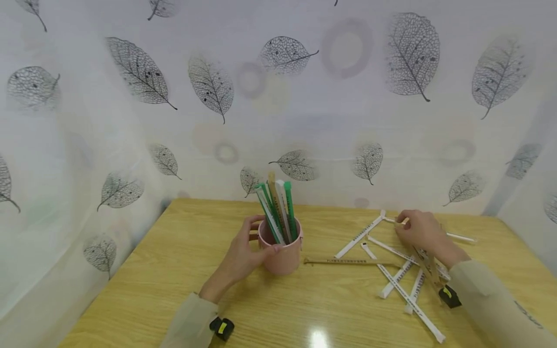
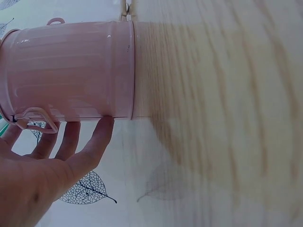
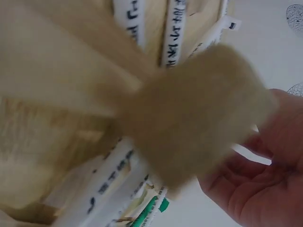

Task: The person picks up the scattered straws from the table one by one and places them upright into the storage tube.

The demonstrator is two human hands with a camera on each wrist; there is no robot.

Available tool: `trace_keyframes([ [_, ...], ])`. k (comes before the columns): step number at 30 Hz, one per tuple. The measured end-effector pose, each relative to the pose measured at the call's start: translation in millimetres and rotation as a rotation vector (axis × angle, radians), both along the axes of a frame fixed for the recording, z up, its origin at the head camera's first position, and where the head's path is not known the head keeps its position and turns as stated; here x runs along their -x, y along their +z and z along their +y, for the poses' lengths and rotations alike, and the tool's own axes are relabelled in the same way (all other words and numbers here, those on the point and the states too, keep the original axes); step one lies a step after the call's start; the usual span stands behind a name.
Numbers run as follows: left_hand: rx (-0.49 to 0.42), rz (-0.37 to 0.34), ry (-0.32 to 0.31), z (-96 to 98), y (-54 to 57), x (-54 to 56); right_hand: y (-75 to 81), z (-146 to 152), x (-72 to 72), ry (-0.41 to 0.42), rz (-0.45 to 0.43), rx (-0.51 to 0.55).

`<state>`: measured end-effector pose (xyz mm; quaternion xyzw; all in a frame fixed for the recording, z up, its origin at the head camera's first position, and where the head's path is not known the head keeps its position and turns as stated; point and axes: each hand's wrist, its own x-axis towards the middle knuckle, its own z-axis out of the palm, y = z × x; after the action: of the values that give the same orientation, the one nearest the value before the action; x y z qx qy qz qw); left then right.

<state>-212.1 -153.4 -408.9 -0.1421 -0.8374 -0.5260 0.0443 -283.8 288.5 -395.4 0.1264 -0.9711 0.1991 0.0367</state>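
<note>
My left hand (image 1: 250, 251) holds a pink metal pot (image 1: 282, 258), thumb on its near rim and fingers along its left side. In the left wrist view the pot (image 2: 71, 71) shows ribbed walls and a small looped handle. Several wrapped straws (image 1: 287, 208), green, white and brown, stand in it. At the right, my right hand (image 1: 419, 232) has its fingers curled at the far end of loose straws. Brown paper-wrapped straws (image 1: 428, 266) run beneath it toward the wrist, and it seems to pinch one. A brown straw end (image 3: 203, 113) blurs close to the right wrist camera.
Several white wrapped straws (image 1: 402, 292) lie crossed on the wooden table (image 1: 174, 270) under and around the right hand. One brown straw (image 1: 348, 261) lies between the pot and that pile. A leaf-patterned white curtain (image 1: 304, 121) hangs behind the table.
</note>
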Motion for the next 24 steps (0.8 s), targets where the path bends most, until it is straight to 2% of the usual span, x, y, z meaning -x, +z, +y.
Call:
trace_keyframes([
  [6,0.007,0.002,-0.001,0.3,-1.3,0.8,-0.5,5,-2.7,-0.07,-0.031,-0.009],
  [14,0.008,-0.008,-0.001,0.3,1.3,0.4,-1.1,7,-2.4,-0.071,-0.069,0.001],
  [19,0.008,-0.011,0.001,-0.5,0.6,0.2,-1.2,6,-1.3,-0.084,-0.04,0.027],
  [24,0.011,-0.013,0.004,-1.3,0.5,-0.3,11.6,-4,-3.9,-0.056,0.025,0.065],
])
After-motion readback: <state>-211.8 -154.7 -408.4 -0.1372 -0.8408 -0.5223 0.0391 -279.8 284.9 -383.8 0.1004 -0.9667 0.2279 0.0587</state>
